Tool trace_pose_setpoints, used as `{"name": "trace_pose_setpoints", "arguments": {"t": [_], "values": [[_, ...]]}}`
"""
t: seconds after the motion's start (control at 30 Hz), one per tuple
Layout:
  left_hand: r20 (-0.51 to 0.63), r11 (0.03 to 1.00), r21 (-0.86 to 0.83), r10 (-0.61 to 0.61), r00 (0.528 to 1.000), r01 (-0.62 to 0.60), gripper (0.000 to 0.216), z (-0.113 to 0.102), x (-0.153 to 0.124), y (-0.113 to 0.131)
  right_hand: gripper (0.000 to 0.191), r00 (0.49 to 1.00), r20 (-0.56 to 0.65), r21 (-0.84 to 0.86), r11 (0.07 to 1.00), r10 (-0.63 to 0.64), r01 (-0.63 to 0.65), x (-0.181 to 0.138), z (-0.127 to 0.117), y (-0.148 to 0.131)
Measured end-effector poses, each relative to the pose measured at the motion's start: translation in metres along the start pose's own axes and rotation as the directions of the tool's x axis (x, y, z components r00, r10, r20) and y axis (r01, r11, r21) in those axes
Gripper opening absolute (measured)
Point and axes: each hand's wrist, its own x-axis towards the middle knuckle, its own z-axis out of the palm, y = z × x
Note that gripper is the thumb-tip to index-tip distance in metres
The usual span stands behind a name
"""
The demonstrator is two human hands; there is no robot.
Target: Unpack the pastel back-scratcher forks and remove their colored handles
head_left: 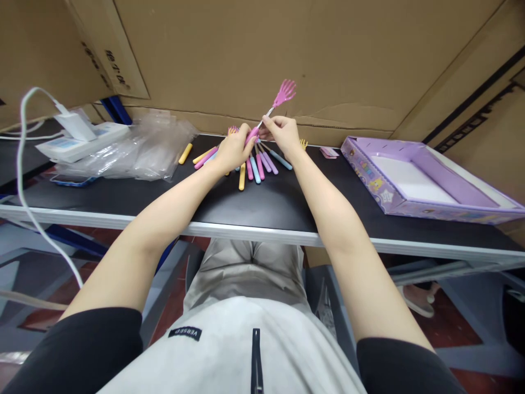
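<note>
Both hands hold one pink back scratcher (283, 94), its small claw-shaped head raised toward the cardboard wall. My left hand (234, 149) is closed round its pink handle. My right hand (282, 133) pinches the thin metal shaft just above the handle. Under the hands, several more scratchers (257, 166) with pink, yellow, blue and purple handles lie fanned on the black tabletop (262, 202).
A purple cardboard box tray (414, 178) lies at the right. Crumpled clear plastic bags (143, 148) and a white power strip with a charger and cable (77, 137) sit at the left. One yellow handle (185, 153) lies apart. Cardboard boxes (328, 54) wall the back.
</note>
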Motion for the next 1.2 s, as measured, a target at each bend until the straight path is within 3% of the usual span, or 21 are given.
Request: {"name": "trace_pose_setpoints", "arguments": {"t": [0.17, 0.57, 0.87, 1.2], "values": [[-0.017, 0.998, -0.027, 0.053, 0.998, -0.054, 0.043, 0.0, -0.001, -0.002, 0.052, 0.999, 0.013, 0.09, 0.995, 0.044, -0.045, -0.005, 0.004, -0.006], [-0.09, 0.993, -0.037, 0.109, 0.99, -0.112, 0.025, 0.016, 0.007, -0.015, 0.059, 0.977, 0.163, 0.06, 0.987, 0.135, -0.146, -0.008, 0.007, -0.001], [-0.059, 0.99, -0.112, 0.081, 0.995, -0.087, 0.023, 0.004, 0.013, -0.003, 0.056, 0.994, 0.044, 0.142, 0.984, 0.101, -0.107, -0.006, 0.01, -0.012], [-0.085, 0.978, -0.13, 0.153, 0.984, -0.164, 0.034, 0.003, 0.025, 0.006, 0.054, 0.996, -0.056, 0.169, 0.984, 0.074, -0.063, 0.003, 0.001, -0.017]]}}
